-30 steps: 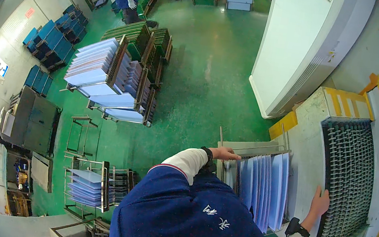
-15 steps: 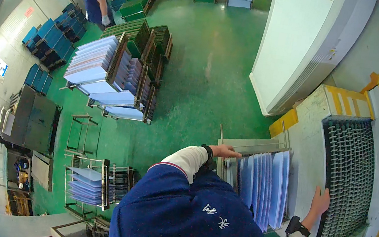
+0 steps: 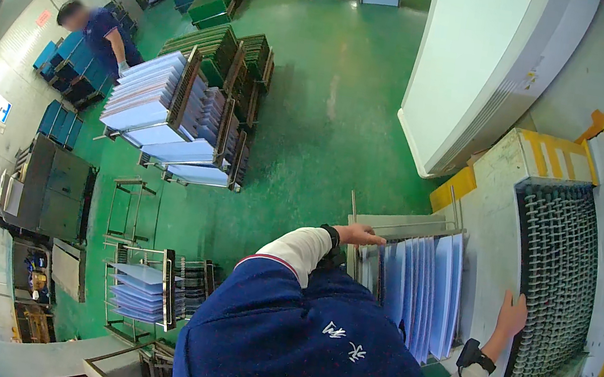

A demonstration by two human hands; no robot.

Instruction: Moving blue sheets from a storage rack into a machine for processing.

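Note:
My left hand (image 3: 361, 235) rests at the far left corner of a metal rack (image 3: 411, 228), its fingers stretched out along the rack's edge. Several thin pale-blue sheets (image 3: 418, 297) stand upright in that rack, side by side. On the right, my right hand (image 3: 512, 317) lies on the near-left edge of a machine's roller conveyor (image 3: 553, 293), fingers extended, holding nothing. The conveyor has rows of small grey rollers set in a dark frame. Both wrists wear black bands.
A person in dark blue (image 3: 103, 37) stands at the far left beside a large rack of pale sheets (image 3: 146, 97). A smaller rack of sheets (image 3: 137, 293) is at the lower left. A tall white cabinet (image 3: 466, 65) stands beyond the machine. Green and blue bins line the background.
The other person has moved left and nearer, and now reaches toward the large rack of sheets. My hands have hardly moved.

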